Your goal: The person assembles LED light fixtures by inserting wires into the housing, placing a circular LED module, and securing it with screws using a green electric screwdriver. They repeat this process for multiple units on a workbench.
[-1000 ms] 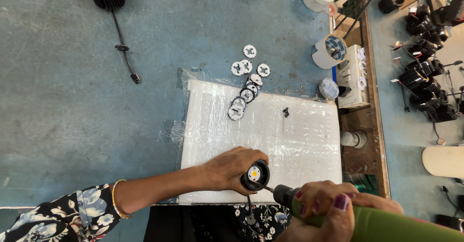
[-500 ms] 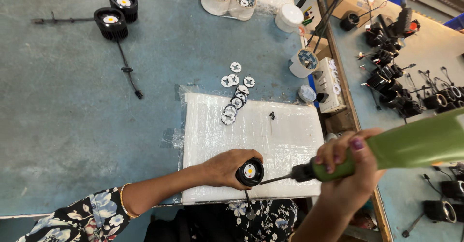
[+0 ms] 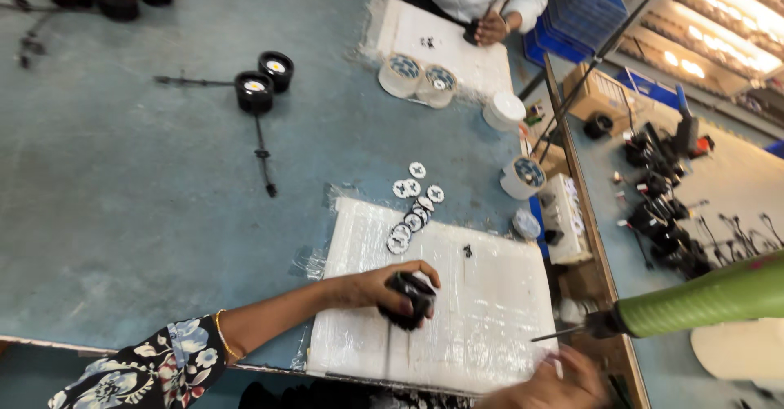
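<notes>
My left hand [image 3: 384,288] is curled around a small black round lamp housing [image 3: 408,299], fingers closed over its top and side, pressing it onto the white plastic-wrapped foam pad [image 3: 490,295] at the near edge of the blue-grey worktable [image 3: 122,213]. My right hand [image 3: 547,380] is low at the bottom edge and blurred; I cannot tell how far it is open or whether it grips anything. The green-bodied electric screwdriver [image 3: 702,299] hangs to the right, its thin bit pointing left toward the pad, well apart from the housing. To do this step well, I judge I should keep the housing flat and steady on the pad and bring the bit straight onto the screw rather than at an angle, so it does not slip. Beyond the housing, a cluster of small white round discs with dark marks [image 3: 412,209] lies at the pad's far edge and on the table. A white round tub of parts [image 3: 523,176] stands near the table's right edge, two more white tubs [image 3: 418,76] sit farther off, and blue plastic crates [image 3: 584,9] are stacked beyond. Another person's hands [image 3: 490,27] work at a second white pad across the table.
</notes>
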